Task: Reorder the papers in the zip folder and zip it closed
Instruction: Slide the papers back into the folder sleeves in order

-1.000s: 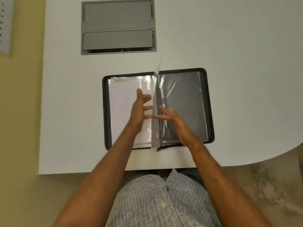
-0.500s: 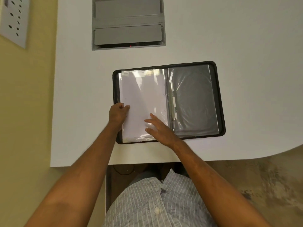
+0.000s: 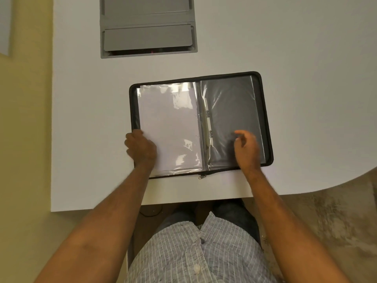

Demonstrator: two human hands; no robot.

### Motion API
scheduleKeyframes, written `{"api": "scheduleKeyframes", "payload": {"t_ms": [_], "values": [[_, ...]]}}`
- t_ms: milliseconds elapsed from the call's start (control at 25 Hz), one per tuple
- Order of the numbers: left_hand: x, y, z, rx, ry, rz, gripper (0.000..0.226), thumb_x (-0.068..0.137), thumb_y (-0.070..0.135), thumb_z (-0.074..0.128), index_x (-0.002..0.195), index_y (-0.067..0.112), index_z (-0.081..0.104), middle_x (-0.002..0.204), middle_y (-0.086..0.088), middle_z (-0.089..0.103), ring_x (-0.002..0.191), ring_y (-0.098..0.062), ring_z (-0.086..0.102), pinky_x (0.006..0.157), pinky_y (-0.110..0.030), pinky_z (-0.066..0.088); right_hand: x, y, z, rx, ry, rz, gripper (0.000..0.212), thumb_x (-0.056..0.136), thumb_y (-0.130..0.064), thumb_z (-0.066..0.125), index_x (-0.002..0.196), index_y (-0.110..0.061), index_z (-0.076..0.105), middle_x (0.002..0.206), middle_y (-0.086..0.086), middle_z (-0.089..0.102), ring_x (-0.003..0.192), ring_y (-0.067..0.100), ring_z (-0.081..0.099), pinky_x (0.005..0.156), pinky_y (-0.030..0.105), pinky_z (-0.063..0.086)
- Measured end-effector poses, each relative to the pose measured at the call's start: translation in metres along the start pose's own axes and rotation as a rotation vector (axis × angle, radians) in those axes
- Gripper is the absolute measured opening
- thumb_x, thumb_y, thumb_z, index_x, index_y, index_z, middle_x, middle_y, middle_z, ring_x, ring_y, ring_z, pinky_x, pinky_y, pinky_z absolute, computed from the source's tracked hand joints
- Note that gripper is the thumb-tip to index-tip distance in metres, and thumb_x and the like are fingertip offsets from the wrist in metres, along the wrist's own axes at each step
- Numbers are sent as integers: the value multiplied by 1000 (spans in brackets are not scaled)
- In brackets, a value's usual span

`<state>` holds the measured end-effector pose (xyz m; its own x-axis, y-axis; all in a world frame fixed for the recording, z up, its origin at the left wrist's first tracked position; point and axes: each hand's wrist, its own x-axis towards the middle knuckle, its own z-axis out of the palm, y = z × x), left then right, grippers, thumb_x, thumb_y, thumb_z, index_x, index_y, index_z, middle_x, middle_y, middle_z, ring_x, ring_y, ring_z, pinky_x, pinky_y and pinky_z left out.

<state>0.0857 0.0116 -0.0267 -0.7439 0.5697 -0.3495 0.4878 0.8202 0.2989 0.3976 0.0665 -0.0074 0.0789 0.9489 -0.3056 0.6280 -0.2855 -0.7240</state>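
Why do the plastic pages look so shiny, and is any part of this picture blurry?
In the head view, room light glares off the clear sleeves in the open zip folder, leaving white patches over the papers; the right hand looks slightly smeared; the left hand is sharper; the table edge curves at the right.

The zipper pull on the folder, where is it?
In the head view the zipper pull sits on the zip folder's near edge, about the middle, just below the spine, between the left hand and the right hand.
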Motion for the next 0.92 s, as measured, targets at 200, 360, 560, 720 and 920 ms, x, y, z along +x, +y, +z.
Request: {"api": "scheduleKeyframes", "payload": {"t_ms": [200, 360, 560, 720, 920], "values": [[-68, 61, 42, 37, -272, 780, 37, 94, 19, 63, 131, 17, 59, 140, -10, 52, 124, -33, 47, 97, -48, 50, 39, 39, -34, -160, 249, 262, 45, 95, -17, 68, 137, -13, 53, 143, 11, 51, 133, 32, 45, 105, 42, 47], [-80, 93, 63, 258, -409, 812, 49, 95, 25, 62, 144, 23, 53, 150, -4, 48, 132, -31, 43, 100, -46, 48, 63, 51, -54, -124, 111, 483, 55, 95, -24, 68, 145, -12, 45, 149, 13, 44, 136, 35, 43, 108, 47, 43], [-74, 94, 65, 196, -457, 737, 52, 94, 30, 61, 145, 28, 53, 150, -5, 49, 133, -32, 42, 106, -49, 45, 77, 52, -76, 118, 32, 532, 29, 99, -40, 61, 105, -12, 66, 112, 6, 68, 100, 24, 63, 82, 32, 47], [-73, 109, 57, 60, -489, 568, 41, 88, 45, 58, 126, 30, 68, 127, 1, 67, 116, -25, 58, 100, -47, 51, 65, 20, -95, 246, 53, 496, 68, 95, -67, 49, 86, 0, 64, 84, 7, 65, 79, 20, 58, 74, 34, 48], [-97, 156, 14, -340, -558, 447, 42, 100, 49, 58, 124, 17, 71, 124, 0, 67, 101, -2, 58, 91, -17, 46, 30, -44, -112, 407, -178, 493, 53, 101, -63, 46, 101, -18, 76, 97, 0, 77, 87, 17, 72, 79, 31, 57]]}}
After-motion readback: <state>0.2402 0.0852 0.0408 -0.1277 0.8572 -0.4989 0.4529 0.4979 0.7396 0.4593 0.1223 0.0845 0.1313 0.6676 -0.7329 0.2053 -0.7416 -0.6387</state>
